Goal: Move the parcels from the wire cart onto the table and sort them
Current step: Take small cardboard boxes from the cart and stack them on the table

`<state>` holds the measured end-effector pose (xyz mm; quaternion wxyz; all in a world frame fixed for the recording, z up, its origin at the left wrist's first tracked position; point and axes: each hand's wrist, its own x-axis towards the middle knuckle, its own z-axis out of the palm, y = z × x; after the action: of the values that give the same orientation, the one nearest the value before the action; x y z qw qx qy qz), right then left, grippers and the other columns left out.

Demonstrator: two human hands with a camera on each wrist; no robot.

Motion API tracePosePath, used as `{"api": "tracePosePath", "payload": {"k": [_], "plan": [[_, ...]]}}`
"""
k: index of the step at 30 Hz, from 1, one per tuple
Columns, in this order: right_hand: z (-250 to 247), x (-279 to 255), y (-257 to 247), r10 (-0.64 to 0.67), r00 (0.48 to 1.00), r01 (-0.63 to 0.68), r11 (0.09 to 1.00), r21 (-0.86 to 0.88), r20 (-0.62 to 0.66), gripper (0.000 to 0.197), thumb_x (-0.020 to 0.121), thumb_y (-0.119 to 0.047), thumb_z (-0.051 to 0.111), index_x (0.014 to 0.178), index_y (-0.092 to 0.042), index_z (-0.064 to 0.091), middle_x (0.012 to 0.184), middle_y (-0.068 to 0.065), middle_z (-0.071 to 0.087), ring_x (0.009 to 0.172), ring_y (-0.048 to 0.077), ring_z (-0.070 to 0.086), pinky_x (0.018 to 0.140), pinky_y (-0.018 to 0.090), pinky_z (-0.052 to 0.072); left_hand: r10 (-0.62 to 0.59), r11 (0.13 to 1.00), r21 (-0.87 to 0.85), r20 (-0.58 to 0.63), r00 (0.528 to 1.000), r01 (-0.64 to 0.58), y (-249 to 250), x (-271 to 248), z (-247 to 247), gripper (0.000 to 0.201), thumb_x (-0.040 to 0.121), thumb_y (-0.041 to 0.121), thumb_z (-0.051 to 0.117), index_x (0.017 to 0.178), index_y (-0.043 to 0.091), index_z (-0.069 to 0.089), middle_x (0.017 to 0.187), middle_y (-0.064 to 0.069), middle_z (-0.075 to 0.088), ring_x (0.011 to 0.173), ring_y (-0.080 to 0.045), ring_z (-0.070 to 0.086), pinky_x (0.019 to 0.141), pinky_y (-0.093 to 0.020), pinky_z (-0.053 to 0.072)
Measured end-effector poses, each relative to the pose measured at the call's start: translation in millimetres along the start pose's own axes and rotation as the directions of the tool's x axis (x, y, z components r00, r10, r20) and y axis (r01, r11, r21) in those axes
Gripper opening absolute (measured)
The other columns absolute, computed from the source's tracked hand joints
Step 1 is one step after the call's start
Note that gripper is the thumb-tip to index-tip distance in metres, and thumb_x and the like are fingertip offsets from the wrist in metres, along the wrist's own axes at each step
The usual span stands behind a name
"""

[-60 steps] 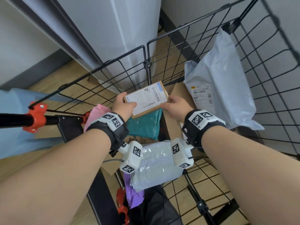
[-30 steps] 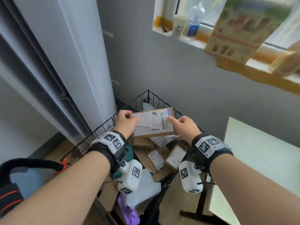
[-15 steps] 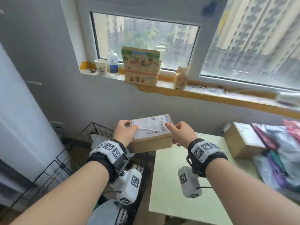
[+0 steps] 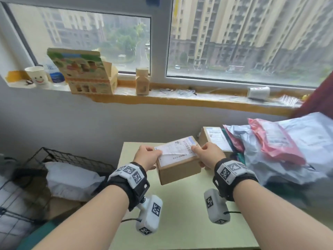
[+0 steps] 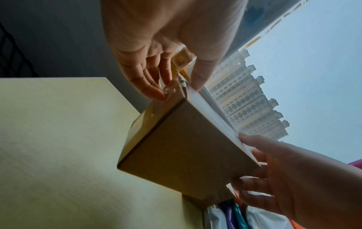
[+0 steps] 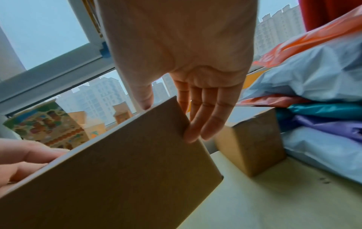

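Note:
Both hands hold a small cardboard box (image 4: 178, 160) with a white shipping label a little above the pale green table (image 4: 180, 222). My left hand (image 4: 146, 156) grips its left end, thumb on the label and fingers under the edge (image 5: 177, 91). At the right end my right hand (image 4: 209, 154) pinches it the same way (image 6: 170, 120). The box (image 6: 117, 170) tilts, and its underside is clear of the table (image 5: 58, 155). The wire cart (image 4: 59, 156) stands lower left with a white mailer (image 4: 72, 177) in it.
A second cardboard box (image 4: 214, 139) stands at the table's far right corner, just beyond the held one. Against it lies a pile of grey, pink, teal and purple mailers (image 4: 288, 150). The windowsill (image 4: 180, 98) carries a cup, cartons and small items.
The box has been carried right from above the cart to above the table. The view swung with it, and the second box and mailer pile are now close by.

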<state>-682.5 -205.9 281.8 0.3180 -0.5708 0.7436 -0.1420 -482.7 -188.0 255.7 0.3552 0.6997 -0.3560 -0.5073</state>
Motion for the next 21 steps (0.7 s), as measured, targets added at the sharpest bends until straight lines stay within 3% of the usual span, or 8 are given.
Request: {"api": "tracePosePath", "payload": {"k": [3, 6, 9, 14, 17, 21], "plan": [[-16.7, 7.9, 27.9, 0.042, 0.999, -0.041, 0.997, -0.065, 0.006, 0.034, 0.084, -0.050, 0.053, 0.077, -0.017, 0.056, 0.083, 0.007, 0.071, 0.080, 0.025, 0.070, 0.081, 0.043, 0.057, -0.041, 0.995, 0.099, 0.091, 0.995, 0.032, 1.2, -3.7, 31.9, 0.022, 0.087, 0.016, 0.058, 0.106, 0.011, 0.049, 0.100, -0.008, 0.056, 0.076, -0.019, 0.057, 0.056, -0.024, 0.051], [-26.6, 14.9, 54.7, 0.094, 0.995, -0.090, 0.990, -0.112, 0.031, 0.033, 0.080, -0.049, 0.054, 0.088, -0.018, 0.061, 0.088, 0.003, 0.069, 0.081, 0.022, 0.068, 0.079, 0.041, 0.058, -0.109, 0.979, 0.188, 0.193, 0.975, 0.073, 0.9, -11.0, 60.1, 0.013, 0.089, 0.014, 0.056, 0.100, 0.009, 0.051, 0.086, -0.006, 0.057, 0.063, -0.016, 0.057, 0.056, -0.024, 0.054], [-33.2, 20.6, 76.3, 0.134, 0.990, -0.129, 0.986, -0.109, 0.035, 0.035, 0.078, -0.043, 0.055, 0.099, -0.016, 0.064, 0.089, 0.004, 0.070, 0.081, 0.022, 0.068, 0.078, 0.040, 0.059, -0.138, 0.966, 0.247, 0.247, 0.959, 0.075, -0.1, -18.2, 87.8, 0.005, 0.089, 0.010, 0.055, 0.089, 0.011, 0.050, 0.081, -0.006, 0.058, 0.063, -0.017, 0.060, 0.063, -0.028, 0.056], [-40.2, 23.8, 92.8, 0.144, 0.989, -0.140, 0.981, -0.134, 0.022, 0.034, 0.078, -0.030, 0.061, 0.109, -0.016, 0.056, 0.096, 0.000, 0.065, 0.089, 0.022, 0.066, 0.085, 0.041, 0.056, -0.167, 0.951, 0.301, 0.308, 0.936, 0.071, -4.6, -24.7, 120.9, 0.011, 0.093, 0.012, 0.053, 0.083, 0.012, 0.051, 0.080, -0.005, 0.061, 0.066, -0.019, 0.065, 0.069, -0.029, 0.058], [-43.3, 23.9, 100.8, 0.139, 0.990, -0.138, 0.980, -0.145, -0.006, 0.046, 0.081, -0.024, 0.065, 0.123, -0.016, 0.049, 0.112, 0.003, 0.060, 0.102, 0.022, 0.062, 0.090, 0.036, 0.053, -0.178, 0.945, 0.321, 0.333, 0.926, 0.067, -7.1, -28.0, 133.4, 0.004, 0.094, 0.015, 0.052, 0.092, 0.011, 0.053, 0.083, -0.005, 0.063, 0.065, -0.018, 0.066, 0.067, -0.030, 0.058], [-46.0, 26.1, 110.5, 0.098, 0.995, -0.098, 0.984, -0.147, -0.011, 0.046, 0.082, -0.018, 0.068, 0.124, -0.016, 0.050, 0.121, 0.004, 0.058, 0.110, 0.021, 0.057, 0.091, 0.032, 0.048, -0.201, 0.938, 0.343, 0.412, 0.889, 0.053, -8.8, -32.6, 150.2, 0.020, 0.096, 0.018, 0.050, 0.113, 0.007, 0.049, 0.087, -0.008, 0.062, 0.066, -0.018, 0.067, 0.069, -0.031, 0.057]]}}
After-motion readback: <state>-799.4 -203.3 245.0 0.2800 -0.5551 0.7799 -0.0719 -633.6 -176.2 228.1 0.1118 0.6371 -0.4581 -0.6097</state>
